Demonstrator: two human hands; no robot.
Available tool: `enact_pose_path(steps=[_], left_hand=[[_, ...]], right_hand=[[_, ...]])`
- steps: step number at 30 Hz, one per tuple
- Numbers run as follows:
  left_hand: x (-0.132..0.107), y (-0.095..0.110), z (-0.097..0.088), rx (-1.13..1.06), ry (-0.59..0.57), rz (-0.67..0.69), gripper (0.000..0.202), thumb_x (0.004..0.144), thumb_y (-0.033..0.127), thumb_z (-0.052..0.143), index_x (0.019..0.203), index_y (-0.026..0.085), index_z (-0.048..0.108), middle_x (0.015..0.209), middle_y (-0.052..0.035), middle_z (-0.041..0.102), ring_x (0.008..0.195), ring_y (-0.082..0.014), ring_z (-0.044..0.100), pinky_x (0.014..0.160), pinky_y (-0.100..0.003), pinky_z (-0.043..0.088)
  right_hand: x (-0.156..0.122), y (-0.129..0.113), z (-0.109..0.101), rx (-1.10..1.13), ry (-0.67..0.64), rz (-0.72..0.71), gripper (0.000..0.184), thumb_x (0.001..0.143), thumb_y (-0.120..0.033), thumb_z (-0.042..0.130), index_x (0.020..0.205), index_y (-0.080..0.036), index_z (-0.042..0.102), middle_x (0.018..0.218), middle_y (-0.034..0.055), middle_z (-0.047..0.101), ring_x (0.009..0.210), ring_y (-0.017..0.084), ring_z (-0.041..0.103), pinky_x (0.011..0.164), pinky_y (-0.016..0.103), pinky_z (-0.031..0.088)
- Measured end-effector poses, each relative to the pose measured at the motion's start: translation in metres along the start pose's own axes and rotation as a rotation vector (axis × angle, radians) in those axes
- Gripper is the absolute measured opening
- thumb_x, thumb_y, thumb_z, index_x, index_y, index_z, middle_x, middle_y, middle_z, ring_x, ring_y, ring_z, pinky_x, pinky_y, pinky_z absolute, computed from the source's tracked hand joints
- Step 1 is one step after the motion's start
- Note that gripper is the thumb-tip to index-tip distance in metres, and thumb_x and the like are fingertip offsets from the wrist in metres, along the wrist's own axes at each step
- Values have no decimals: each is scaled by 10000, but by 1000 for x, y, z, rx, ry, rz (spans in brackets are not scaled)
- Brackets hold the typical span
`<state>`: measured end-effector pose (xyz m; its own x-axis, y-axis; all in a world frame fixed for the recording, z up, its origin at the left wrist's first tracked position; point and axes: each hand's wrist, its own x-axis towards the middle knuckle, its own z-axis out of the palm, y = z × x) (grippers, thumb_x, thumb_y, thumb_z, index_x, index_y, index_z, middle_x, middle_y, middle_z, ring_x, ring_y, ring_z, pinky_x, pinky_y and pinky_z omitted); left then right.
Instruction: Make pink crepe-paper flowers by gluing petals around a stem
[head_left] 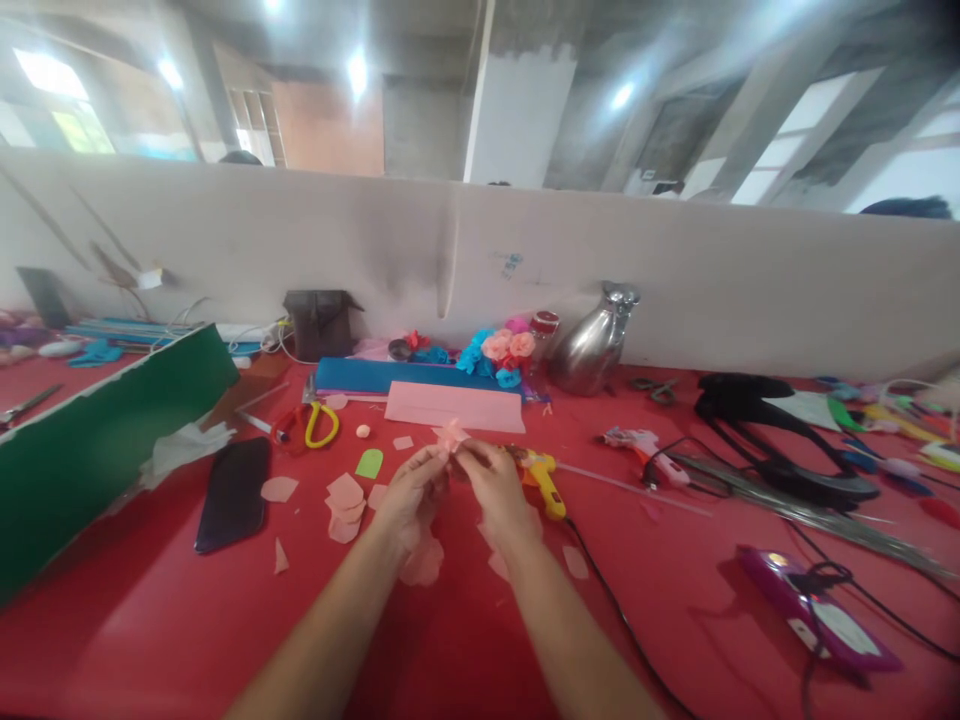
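Between the fingertips of both hands is a small pink paper flower [451, 434], held over the middle of the table. My left hand [411, 495] pinches it from the left. My right hand [491, 485] grips it from the other side; the fingers partly hide the lower part. Loose pink paper petals [345, 506] lie left of the hands, and more are under the wrists. A green petal-shaped piece [369, 463] and a small pale ball [363, 431] rest nearby. Just right of my right hand lies a yellow glue gun [547, 482].
Scissors [321, 425] and a dark phone [234, 495] lie left, beside a green board [112, 460]. Folded pink paper [454, 406], finished paper flowers [510, 346] and a metal jug [596, 340] stand behind. At right are a pink glue gun [646, 455], cables and a purple power strip [817, 612].
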<state>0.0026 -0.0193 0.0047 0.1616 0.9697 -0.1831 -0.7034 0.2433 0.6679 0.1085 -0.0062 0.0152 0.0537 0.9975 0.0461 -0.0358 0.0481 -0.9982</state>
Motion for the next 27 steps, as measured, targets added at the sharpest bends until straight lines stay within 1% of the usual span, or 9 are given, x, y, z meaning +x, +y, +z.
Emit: enact_pose_path(steps=[3, 7, 10, 14, 19, 24, 27], left_hand=[[2, -1, -2, 13, 7, -2, 264, 586, 280, 777, 737, 139, 612, 604, 28, 498, 485, -35, 365, 457, -181, 269], [2, -5, -2, 57, 4, 27, 261, 588, 296, 777, 738, 141, 629, 550, 44, 457, 482, -38, 352, 464, -181, 265], [2, -7, -1, 92, 15, 53, 268, 587, 312, 777, 745, 144, 640, 572, 41, 482, 482, -34, 349, 466, -184, 264], [3, -8, -2, 110, 35, 84, 265, 589, 309, 778, 754, 146, 649, 644, 26, 542, 496, -27, 365, 475, -181, 273], [4, -10, -3, 142, 55, 106, 248, 607, 307, 768, 759, 147, 655, 650, 20, 554, 503, -29, 374, 476, -180, 274], [3, -12, -2, 173, 85, 126, 242, 599, 311, 770, 760, 165, 662, 696, 8, 601, 558, -43, 453, 518, -177, 318], [2, -12, -2, 177, 87, 145, 227, 615, 306, 758, 775, 172, 668, 704, 10, 605, 565, -46, 460, 534, -178, 332]], right_hand=[[-3, 10, 6, 162, 94, 28, 219, 656, -361, 659, 765, -171, 672, 668, 14, 673, 621, 158, 609, 610, 273, 488], [-6, 11, 3, 172, 132, 24, 188, 653, -354, 659, 707, -174, 657, 635, 5, 648, 597, 147, 587, 587, 263, 484], [-7, 9, 2, 160, 137, 9, 181, 668, -354, 645, 698, -176, 650, 648, 8, 654, 604, 151, 592, 591, 267, 488], [-9, 9, 2, 140, 109, -28, 182, 700, -352, 629, 745, -179, 662, 724, 20, 686, 696, 176, 630, 641, 278, 496], [-9, 11, 1, 128, 98, -61, 180, 724, -350, 618, 758, -178, 659, 751, 28, 691, 717, 184, 638, 669, 289, 503], [-9, 14, 1, 124, 107, -75, 196, 729, -372, 613, 757, -182, 653, 749, 28, 690, 730, 192, 644, 708, 314, 515], [-9, 14, 3, 157, 104, -82, 197, 727, -369, 619, 773, -180, 651, 774, 33, 694, 750, 196, 647, 734, 324, 521]])
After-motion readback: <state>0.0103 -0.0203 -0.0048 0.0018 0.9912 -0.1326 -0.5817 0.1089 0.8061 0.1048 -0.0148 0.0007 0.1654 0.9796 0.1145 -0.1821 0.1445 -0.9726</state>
